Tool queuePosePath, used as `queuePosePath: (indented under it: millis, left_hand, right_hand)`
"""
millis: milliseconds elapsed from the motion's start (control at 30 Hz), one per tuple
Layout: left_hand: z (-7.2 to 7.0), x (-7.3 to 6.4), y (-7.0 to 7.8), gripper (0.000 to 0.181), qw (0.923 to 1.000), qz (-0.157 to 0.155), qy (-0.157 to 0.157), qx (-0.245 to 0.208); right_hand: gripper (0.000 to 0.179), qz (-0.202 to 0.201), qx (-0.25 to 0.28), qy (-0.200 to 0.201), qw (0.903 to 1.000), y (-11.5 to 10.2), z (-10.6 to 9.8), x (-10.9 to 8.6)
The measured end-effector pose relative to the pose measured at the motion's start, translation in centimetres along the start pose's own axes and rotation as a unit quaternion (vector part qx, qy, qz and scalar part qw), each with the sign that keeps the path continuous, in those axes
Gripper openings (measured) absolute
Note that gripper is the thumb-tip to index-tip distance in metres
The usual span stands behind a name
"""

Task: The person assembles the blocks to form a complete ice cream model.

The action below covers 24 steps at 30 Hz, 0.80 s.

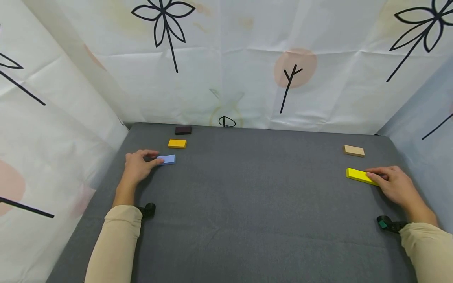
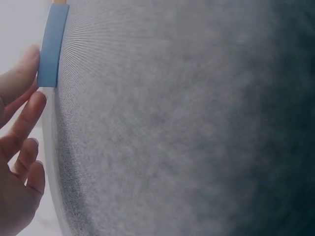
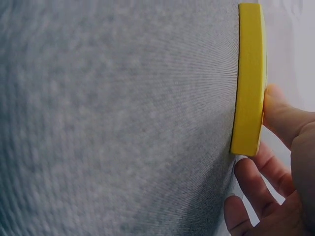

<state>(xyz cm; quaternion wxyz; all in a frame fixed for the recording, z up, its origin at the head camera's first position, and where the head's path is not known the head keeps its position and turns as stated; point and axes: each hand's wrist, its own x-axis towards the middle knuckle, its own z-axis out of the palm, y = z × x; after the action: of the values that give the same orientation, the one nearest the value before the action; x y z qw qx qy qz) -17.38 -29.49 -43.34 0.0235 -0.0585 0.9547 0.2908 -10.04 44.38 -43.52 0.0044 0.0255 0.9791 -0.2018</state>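
On the left side of the grey table, my left hand (image 1: 137, 166) pinches the near end of a light blue block (image 1: 169, 159) between thumb and finger. The left wrist view shows that block (image 2: 51, 54) resting along the cloth, the other fingers loosely bent below it. My right hand (image 1: 399, 186) pinches the right end of a long bright yellow block (image 1: 358, 175). In the right wrist view the yellow block (image 3: 248, 81) lies against the cloth, thumb on one face; the far fingertips are partly hidden behind it.
Beyond the blue block lie an orange-yellow block (image 1: 177, 144) and a dark brown block (image 1: 183, 130). A pale wooden block (image 1: 353, 151) lies behind the bright yellow one. Patterned white cloth (image 1: 240, 70) hangs around the grey table (image 1: 247, 204) at the back and sides.
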Motion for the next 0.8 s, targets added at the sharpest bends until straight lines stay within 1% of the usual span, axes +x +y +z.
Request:
queuePosePath:
  millis: [133, 200, 467, 667, 800]
  left_hand:
    - [0.0, 0.1, 0.0, 0.046, 0.9998, -0.009, -0.015, -0.008]
    - [-0.1, 0.2, 0.1, 0.045, 0.9996, -0.012, -0.021, -0.013]
    - [-0.2, 0.5, 0.5, 0.045, 0.9989, -0.019, -0.035, -0.026]
    - [0.0, 0.7, 1.2, 0.046, 0.9974, -0.041, -0.044, -0.039]
    - [0.4, 0.9, 1.9, 0.045, 0.9965, -0.054, -0.046, -0.044]
  right_hand:
    - [0.049, 0.011, -0.003, 0.003, 0.9999, -0.1, 0.2, 0.1]
    - [0.049, 0.010, -0.004, 0.007, 0.9999, -0.1, 0.3, 0.1]
    - [0.044, -0.013, -0.005, 0.015, 0.9998, -0.6, 0.7, 0.3]
    - [0.043, -0.021, -0.001, 0.008, 0.9998, -1.6, 1.0, 0.7]
    - [0.042, -0.027, 0.006, 0.007, 0.9996, -2.3, 1.2, 0.9]
